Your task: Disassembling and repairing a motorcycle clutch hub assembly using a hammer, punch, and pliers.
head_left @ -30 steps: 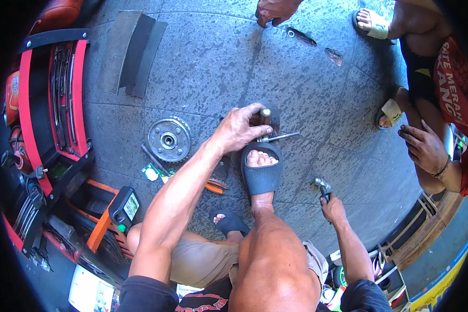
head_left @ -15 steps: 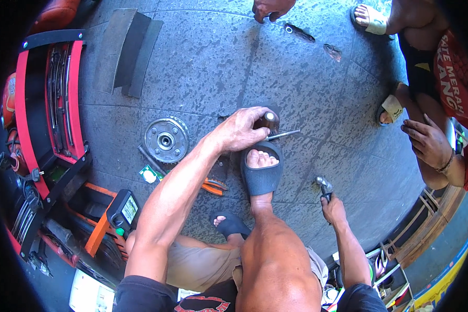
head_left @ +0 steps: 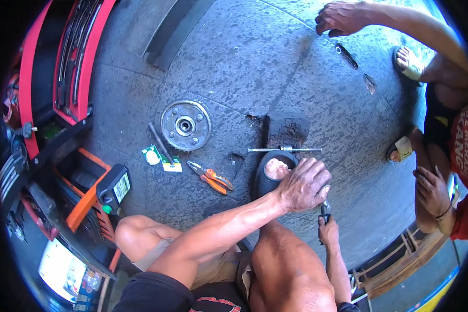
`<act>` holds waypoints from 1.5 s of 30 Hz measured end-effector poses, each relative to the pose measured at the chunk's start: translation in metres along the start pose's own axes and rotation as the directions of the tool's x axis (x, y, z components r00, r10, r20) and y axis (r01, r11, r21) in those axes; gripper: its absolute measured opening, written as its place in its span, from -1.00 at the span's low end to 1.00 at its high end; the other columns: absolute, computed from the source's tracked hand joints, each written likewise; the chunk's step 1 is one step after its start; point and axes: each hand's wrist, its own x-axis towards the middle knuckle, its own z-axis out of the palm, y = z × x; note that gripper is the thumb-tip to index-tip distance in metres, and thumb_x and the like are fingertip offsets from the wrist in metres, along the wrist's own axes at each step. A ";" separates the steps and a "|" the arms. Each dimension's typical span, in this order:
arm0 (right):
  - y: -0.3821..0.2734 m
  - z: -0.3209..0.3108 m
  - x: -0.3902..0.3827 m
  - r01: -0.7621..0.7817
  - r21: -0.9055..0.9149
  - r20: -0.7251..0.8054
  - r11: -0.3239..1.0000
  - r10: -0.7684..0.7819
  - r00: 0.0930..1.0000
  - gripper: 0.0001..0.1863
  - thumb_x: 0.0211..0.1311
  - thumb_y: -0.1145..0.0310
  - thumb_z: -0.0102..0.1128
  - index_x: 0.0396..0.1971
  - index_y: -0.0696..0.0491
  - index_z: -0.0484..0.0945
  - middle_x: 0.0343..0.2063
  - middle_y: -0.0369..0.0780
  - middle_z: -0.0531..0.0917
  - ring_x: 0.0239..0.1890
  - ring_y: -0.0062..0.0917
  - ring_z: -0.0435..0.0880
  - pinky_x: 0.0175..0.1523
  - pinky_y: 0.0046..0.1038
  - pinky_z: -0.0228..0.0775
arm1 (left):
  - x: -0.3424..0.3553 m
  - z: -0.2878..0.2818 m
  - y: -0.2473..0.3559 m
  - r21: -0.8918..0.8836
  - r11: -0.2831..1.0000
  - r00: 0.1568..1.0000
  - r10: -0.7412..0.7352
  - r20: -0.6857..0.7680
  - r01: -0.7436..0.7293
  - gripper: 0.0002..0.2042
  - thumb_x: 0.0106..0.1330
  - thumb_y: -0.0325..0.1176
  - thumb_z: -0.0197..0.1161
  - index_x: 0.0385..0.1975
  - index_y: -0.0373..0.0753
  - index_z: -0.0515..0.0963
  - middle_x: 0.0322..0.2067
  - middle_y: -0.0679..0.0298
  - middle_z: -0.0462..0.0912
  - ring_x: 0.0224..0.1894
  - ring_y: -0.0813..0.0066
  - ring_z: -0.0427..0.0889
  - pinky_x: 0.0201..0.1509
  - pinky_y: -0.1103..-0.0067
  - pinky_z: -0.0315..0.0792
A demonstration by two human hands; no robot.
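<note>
My right hand (head_left: pixel 328 231) is closed round the black handle of a hammer-like tool (head_left: pixel 325 208), its metal end pointing up toward my other hand. My left hand (head_left: pixel 304 184) is above my sandalled foot, fingers curled, the thumb side close to that metal end. What it holds, if anything, is hidden under the fingers. Just beyond the foot, a thin metal T-bar (head_left: pixel 260 150) lies crosswise against a dark, worn block (head_left: pixel 288 130). To the left lie orange-handled pliers (head_left: pixel 213 179) and a round metal hub with a toothed rim (head_left: pixel 186 125).
Left of the hub are a dark rod (head_left: pixel 160 143) and a green-and-white packet (head_left: pixel 152 155). A red tool rack (head_left: pixel 91 57) and a black bottle (head_left: pixel 114 187) stand at left. A bent dark sheet (head_left: pixel 174 31) lies beyond. Another person's hand (head_left: pixel 343 18) reaches in at the far right.
My left hand has left the block and T-bar and come back right, to the tool in my right hand. The view has turned, and the other person's arm shows further in.
</note>
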 end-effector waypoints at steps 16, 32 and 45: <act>0.001 -0.011 0.010 -0.073 0.018 0.123 0.997 0.070 0.990 -0.51 0.40 0.06 0.17 -0.06 0.28 0.55 -0.26 0.24 0.69 -0.12 0.15 0.69 -0.02 -0.04 0.49 | 0.001 0.000 -0.016 0.008 0.990 0.969 -0.134 -0.210 0.138 -0.80 0.17 -0.30 0.31 -0.38 -0.25 0.46 -0.41 0.17 0.46 -0.30 0.14 0.49 -0.15 0.27 0.35; -0.012 -0.011 -0.002 -0.102 0.272 0.068 0.957 0.087 0.994 -0.63 0.44 0.13 0.20 -0.15 0.19 0.48 -0.63 -0.27 0.52 -0.69 -0.52 0.51 -0.62 -0.40 0.35 | 0.000 0.002 -0.021 0.026 0.983 0.963 -0.175 -0.205 0.184 -0.78 0.21 -0.27 0.27 -0.31 -0.28 0.48 -0.36 0.11 0.49 -0.26 0.09 0.49 -0.13 0.25 0.37; -0.096 -0.057 -0.046 0.065 0.543 -0.016 0.837 -0.067 0.998 -0.66 0.39 0.31 0.23 0.00 0.18 0.39 -0.64 -0.28 0.53 -0.70 -0.59 0.53 -0.64 -0.50 0.30 | -0.003 0.003 -0.022 0.005 0.983 0.961 -0.177 -0.212 0.182 -0.79 0.18 -0.33 0.32 -0.32 -0.27 0.46 -0.35 0.13 0.50 -0.26 0.11 0.51 -0.14 0.27 0.38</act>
